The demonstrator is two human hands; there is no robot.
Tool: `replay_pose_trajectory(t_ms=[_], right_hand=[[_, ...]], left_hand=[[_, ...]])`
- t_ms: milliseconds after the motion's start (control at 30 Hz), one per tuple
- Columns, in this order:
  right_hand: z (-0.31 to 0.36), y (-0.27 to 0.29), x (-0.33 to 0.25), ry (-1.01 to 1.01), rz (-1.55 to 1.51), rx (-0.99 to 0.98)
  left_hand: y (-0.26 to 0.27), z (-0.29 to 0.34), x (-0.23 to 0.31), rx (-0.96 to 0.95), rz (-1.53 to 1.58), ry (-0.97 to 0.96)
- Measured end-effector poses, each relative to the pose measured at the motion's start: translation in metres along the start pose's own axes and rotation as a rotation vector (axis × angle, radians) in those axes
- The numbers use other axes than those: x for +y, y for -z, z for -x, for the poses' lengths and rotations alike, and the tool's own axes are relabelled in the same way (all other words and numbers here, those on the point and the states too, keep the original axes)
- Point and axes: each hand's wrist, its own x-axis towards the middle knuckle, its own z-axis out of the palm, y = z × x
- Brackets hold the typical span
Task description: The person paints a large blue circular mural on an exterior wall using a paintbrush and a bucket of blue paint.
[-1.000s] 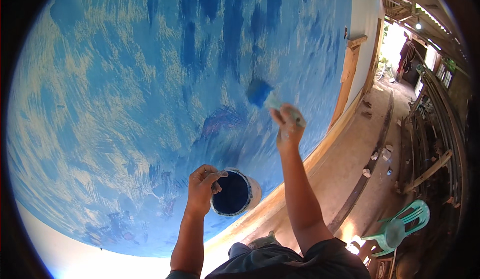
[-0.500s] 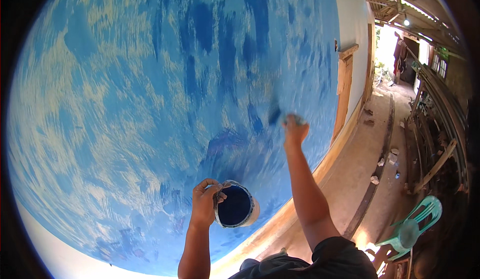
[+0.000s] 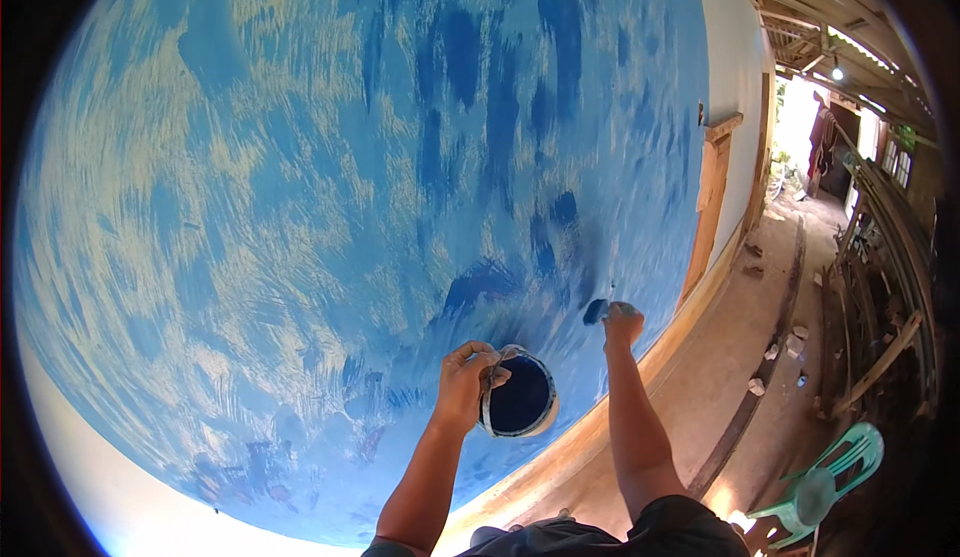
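Observation:
A wall streaked with light and dark blue over pale patches fills most of the view. My left hand grips the rim and handle of a whitish paint bucket, tilted so its opening shows. Dark blue paint lies inside. In my right hand is a paintbrush, its bristles dark blue and pointing left, close to the wall. Whether the bristles touch the wall I cannot tell. The fingers of the right hand are closed round the brush handle.
Right of the wall runs an earthen floor with stones and a long dark strip. A green plastic chair stands at lower right. Wooden poles are stacked along the far right. A wooden frame edges the wall.
The brush in my right hand has moved down along the wall and slightly right. My left hand and the bucket appear farther right and a little higher; the whole view has also shifted.

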Motion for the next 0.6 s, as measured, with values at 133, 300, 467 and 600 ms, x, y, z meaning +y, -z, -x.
replay_pose_trajectory(t_ms=[133,300,467,600], right_hand=[[0.009,-0.060,-0.064,0.228,0.191,-0.045],[0.132,-0.094,-0.244,0.094,-0.523,-0.457],[0.104,-0.064,-0.136,-0.099,-0.731,-0.186],[0.079,-0.023,-0.036,-0.267,-0.418,-0.033]], left_hand=[[0.000,0.003,0.001,-0.005,-0.016,0.007],[0.019,0.014,0.015,0.046,-0.004,-0.040],[0.015,0.014,0.001,0.023,0.029,-0.017],[0.015,0.008,-0.001,0.033,0.015,-0.007]])
